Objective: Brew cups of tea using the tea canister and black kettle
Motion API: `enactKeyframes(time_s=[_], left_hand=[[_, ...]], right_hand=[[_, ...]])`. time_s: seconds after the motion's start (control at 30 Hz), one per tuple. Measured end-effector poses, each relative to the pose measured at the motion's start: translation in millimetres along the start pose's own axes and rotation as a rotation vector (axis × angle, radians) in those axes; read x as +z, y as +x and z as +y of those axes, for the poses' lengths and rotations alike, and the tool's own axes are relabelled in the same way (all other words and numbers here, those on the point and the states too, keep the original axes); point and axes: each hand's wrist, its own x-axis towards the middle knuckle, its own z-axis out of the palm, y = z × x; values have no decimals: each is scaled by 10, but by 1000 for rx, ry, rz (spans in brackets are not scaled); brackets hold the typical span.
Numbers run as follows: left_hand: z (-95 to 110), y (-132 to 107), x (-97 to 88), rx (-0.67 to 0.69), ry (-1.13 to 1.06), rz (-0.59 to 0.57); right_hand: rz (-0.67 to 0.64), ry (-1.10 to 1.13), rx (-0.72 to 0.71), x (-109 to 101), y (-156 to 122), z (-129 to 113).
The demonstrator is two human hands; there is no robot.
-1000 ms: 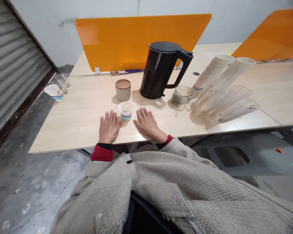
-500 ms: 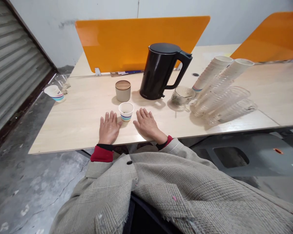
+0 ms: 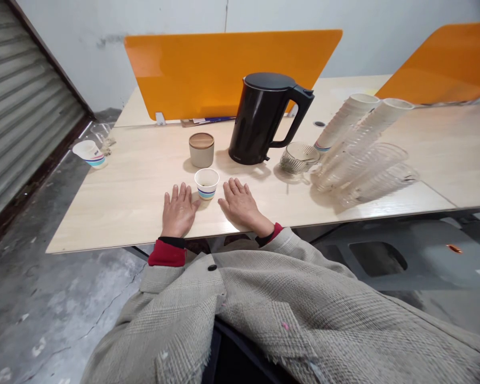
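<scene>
My left hand (image 3: 178, 212) lies flat on the pale wooden table (image 3: 120, 202), fingers spread, holding nothing. My right hand (image 3: 240, 205) rests the same way, palm down and open. Between them stands a small white paper cup (image 3: 207, 183) with coloured stripes, close to both thumbs but not gripped. Behind the cup sit a grey jar with a wooden lid (image 3: 201, 149) and a black electric kettle (image 3: 266, 118) with its handle to the right.
A ribbed glass cup (image 3: 300, 158) stands right of the kettle. Leaning stacks of paper and clear plastic cups (image 3: 360, 144) lie further right. Another striped cup (image 3: 89, 152) sits at the far left corner. Orange dividers (image 3: 224, 69) close the back; a roller shutter (image 3: 20, 106) is on the left.
</scene>
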Motion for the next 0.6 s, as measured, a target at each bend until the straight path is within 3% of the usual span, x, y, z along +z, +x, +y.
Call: enactKeyframes(time_s=[0.6], left_hand=[[17,-8,-33,-6,10,-17]], right_hand=[[5,7,0,8,10,1]])
